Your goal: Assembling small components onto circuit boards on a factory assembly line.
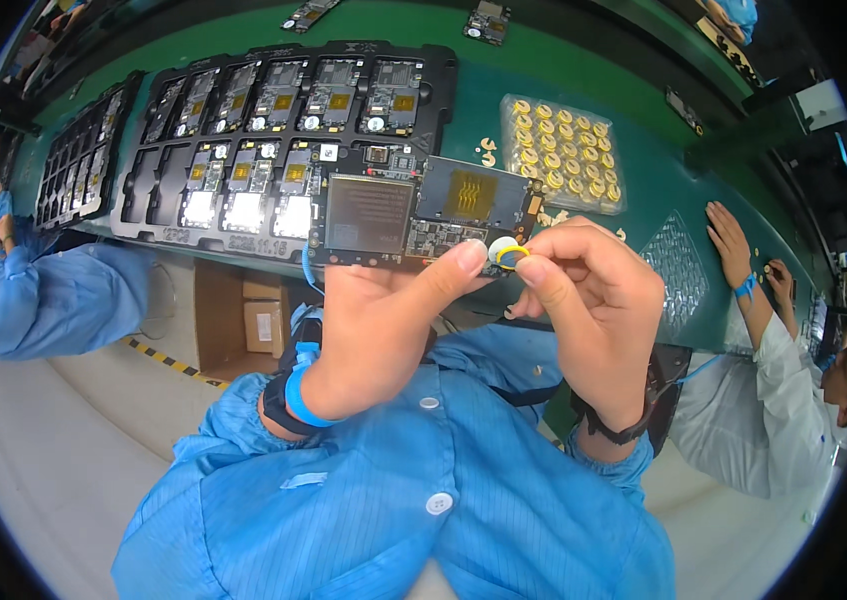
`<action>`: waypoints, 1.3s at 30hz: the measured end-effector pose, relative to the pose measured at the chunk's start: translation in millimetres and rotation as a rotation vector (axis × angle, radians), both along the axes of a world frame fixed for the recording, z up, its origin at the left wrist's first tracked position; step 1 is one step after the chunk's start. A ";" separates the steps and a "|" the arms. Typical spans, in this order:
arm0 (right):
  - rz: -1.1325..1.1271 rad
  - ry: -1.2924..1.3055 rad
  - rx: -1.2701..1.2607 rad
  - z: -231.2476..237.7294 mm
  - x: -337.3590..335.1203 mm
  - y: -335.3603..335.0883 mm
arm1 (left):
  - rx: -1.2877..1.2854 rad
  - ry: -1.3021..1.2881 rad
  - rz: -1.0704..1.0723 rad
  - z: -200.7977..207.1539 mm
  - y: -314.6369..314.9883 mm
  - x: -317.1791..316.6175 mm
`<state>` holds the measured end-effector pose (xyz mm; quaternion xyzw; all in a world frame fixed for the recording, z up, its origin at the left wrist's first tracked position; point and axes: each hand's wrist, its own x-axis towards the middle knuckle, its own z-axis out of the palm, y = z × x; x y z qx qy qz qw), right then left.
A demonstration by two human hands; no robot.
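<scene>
My left hand grips a circuit board from below, with its thumb along the near edge. The board carries two large metal-coloured plates and a patch of amber film. At the board's near right corner, my right hand pinches a small round part with a yellow rim between thumb and fingers. A pale disc face shows on that part beside my left thumb tip. Whether it touches the board I cannot tell. Behind the board, a black tray holds several similar boards in its pockets.
Right of the board, a clear tray holds several round yellow-and-white parts. Cream curved scraps lie nearby. An empty clear blister tray rests near a co-worker's hand. Another black tray and a person in blue are at left.
</scene>
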<state>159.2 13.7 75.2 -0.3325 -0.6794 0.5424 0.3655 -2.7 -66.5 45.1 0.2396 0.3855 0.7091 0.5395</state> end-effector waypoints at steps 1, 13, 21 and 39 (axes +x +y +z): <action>0.000 -0.019 0.012 1.0 -0.4 0.2 | 0.004 -0.002 0.010 1.3 0.1 0.0; -0.026 -0.085 0.228 3.7 -3.0 -1.9 | 0.004 0.045 0.045 2.6 -3.5 2.2; -0.015 -0.093 0.195 4.8 -2.5 -3.8 | 0.001 -0.010 0.045 7.3 -6.1 5.2; -0.168 -0.030 0.178 5.2 -17.3 -16.5 | 0.008 0.080 0.142 3.8 -2.5 4.5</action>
